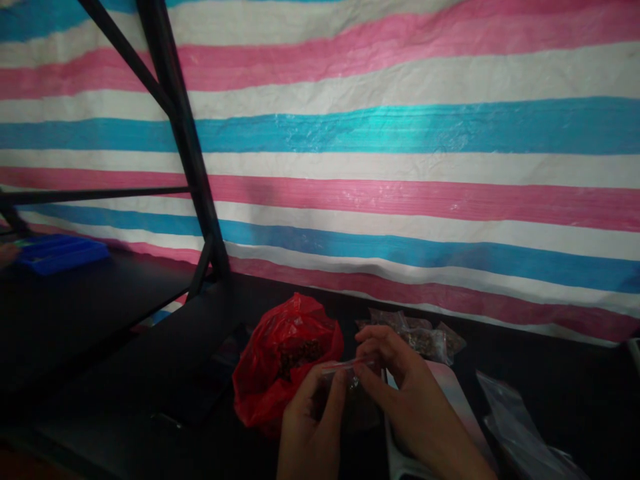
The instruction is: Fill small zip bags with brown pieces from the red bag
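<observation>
My left hand (pixel 316 417) pinches the top edge of a small clear zip bag (pixel 361 404) between thumb and fingers. At the other end of that edge, my right hand (pixel 397 377) has its thumb and fingertips closed on the plastic. The bag hangs below my fingers, and its contents are too dark to make out. Just behind my left hand, a crumpled red plastic bag (pixel 270 353) stands open with small brown pieces (pixel 299 353) inside. Partly under my right forearm lies a pale flat device (pixel 453 393), perhaps a scale.
Several filled clear bags (pixel 430 341) lie behind my right hand. Flat clear bags (pixel 515 417) rest at the right. A black metal frame (pixel 193 160) rises at the left, near a blue tray (pixel 63 253) and another person's hand (pixel 7 254). A striped sheet (pixel 400 200) hangs behind the black table.
</observation>
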`<state>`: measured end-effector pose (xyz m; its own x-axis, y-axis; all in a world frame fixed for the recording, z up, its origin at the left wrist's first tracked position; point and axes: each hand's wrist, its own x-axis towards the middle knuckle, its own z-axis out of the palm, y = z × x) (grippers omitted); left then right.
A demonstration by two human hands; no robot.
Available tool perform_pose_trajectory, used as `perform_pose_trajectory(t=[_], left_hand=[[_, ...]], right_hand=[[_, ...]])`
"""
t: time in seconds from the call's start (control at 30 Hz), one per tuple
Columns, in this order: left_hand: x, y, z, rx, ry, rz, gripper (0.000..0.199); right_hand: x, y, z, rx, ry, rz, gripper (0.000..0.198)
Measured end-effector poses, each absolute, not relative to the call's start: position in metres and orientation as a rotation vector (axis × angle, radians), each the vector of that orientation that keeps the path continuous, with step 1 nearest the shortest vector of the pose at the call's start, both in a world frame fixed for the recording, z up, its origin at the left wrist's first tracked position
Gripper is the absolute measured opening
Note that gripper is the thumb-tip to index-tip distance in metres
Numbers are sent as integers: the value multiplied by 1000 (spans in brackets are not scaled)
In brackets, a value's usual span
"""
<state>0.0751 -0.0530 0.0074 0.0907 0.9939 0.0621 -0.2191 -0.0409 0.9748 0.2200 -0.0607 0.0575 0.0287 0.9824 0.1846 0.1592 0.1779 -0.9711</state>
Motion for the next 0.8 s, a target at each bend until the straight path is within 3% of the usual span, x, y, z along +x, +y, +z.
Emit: perform_pose_trajectory(t=[0.5,0.8], left_hand=[[73,-52,7,1123,974,1302,43],[81,-53,14,1078,974,1357,48]], right_hand=[[217,-60,56,-1185,-1343,936,20],[221,-61,57,-1192,-1319,976,30]])
